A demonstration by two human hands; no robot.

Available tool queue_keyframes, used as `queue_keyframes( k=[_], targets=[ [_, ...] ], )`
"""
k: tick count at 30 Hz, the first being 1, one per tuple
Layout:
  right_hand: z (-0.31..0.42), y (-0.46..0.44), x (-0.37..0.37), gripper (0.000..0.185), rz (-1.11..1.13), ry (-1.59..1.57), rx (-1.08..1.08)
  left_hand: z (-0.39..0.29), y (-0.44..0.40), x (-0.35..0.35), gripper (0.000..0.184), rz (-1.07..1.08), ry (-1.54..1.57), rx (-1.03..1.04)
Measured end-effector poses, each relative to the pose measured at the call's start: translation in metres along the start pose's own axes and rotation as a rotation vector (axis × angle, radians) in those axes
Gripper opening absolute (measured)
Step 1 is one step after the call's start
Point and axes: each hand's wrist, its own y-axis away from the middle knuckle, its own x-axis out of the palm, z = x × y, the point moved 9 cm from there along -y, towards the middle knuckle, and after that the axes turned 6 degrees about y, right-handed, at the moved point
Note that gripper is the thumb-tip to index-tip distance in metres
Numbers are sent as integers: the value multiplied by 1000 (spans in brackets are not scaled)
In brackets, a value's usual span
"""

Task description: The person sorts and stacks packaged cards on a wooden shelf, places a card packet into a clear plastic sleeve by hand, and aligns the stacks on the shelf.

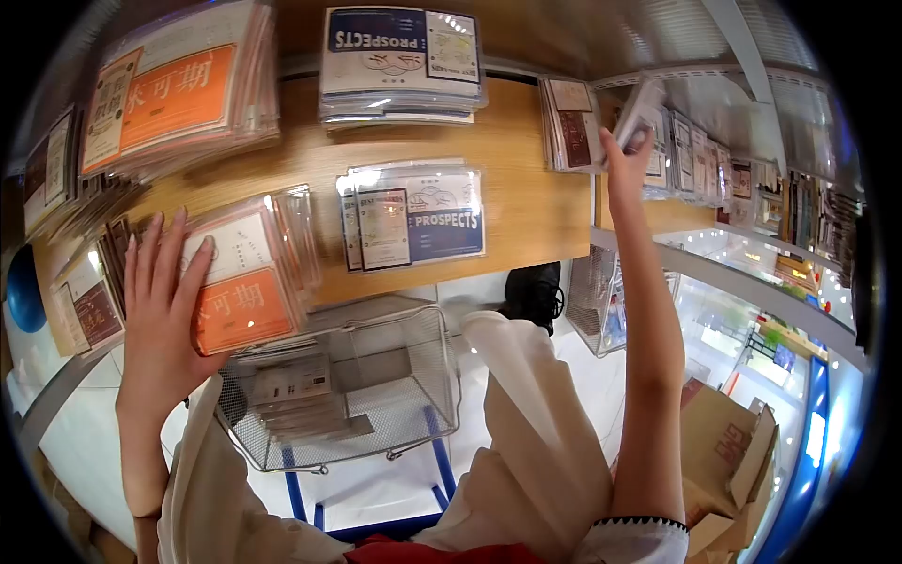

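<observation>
My left hand (160,310) lies with its fingers spread across a stack of plastic-wrapped orange-and-white notebooks (246,305) at the shelf's front left. A dark red and white pack (94,305) stands just left of those fingers. At the right end of the shelf, my right hand (628,164) grips a plastic-wrapped notebook (642,111), held tilted and a little blurred. Beside it stand wrapped packs with dark red covers (573,132). A small pile of blue-and-white "PROSPECTS" notebooks (442,230) sits mid-shelf between my hands.
Behind are a taller orange stack (183,94) and another blue-and-white stack (399,89). A wire basket (442,376) holding wrapped packs stands below the wooden shelf (536,216), near my legs. An opened cardboard box (719,451) is at lower right. More packs (691,150) line the right-hand shelf.
</observation>
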Motion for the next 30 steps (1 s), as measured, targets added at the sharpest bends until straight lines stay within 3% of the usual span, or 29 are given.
queue_keyframes(
  k=[3, 5, 9, 10, 14, 17, 19, 20, 21, 23, 24, 25, 29, 30],
  targets=[
    [87, 67, -11, 99, -59, 98, -234, 1, 2, 2, 97, 47, -3, 1],
    [145, 112, 5, 97, 132, 89, -528, 0, 2, 0, 99, 41, 15, 4],
    [226, 183, 67, 90, 541, 448, -1057, -2, 2, -3, 99, 17, 40, 34],
    [225, 191, 88, 89, 702, 504, -1068, -2, 2, -2, 99, 21, 43, 35],
    [197, 202, 131, 84, 820, 580, -1029, -1, 1, -1, 97, 32, 50, 40],
    [201, 155, 98, 82, 548, 370, -895, 1, 2, 1, 105, 59, 62, 42],
    [135, 90, 70, 83, -6, 671, -744, -1, 1, 2, 103, 64, 64, 58],
    [99, 62, 65, 78, -134, 861, -680, -2, -1, 1, 102, 60, 64, 56],
    [56, 36, 68, 82, -137, 1098, -575, -1, 1, 2, 102, 62, 56, 39],
    [14, 5, 78, 92, 377, 619, -169, 1, 4, 4, 101, 57, 28, 67],
    [-63, -23, 71, 103, 396, 804, 66, 2, 5, 4, 101, 50, 72, 71],
    [-82, -29, 61, 102, 96, 929, -137, 3, 6, 5, 101, 29, 79, 84],
    [-1, 7, 41, 96, -12, 974, 0, 2, 11, -2, 95, -92, 155, 144],
    [13, 14, 36, 93, -59, 873, -106, 0, 13, -4, 94, -112, 157, 177]
  ],
)
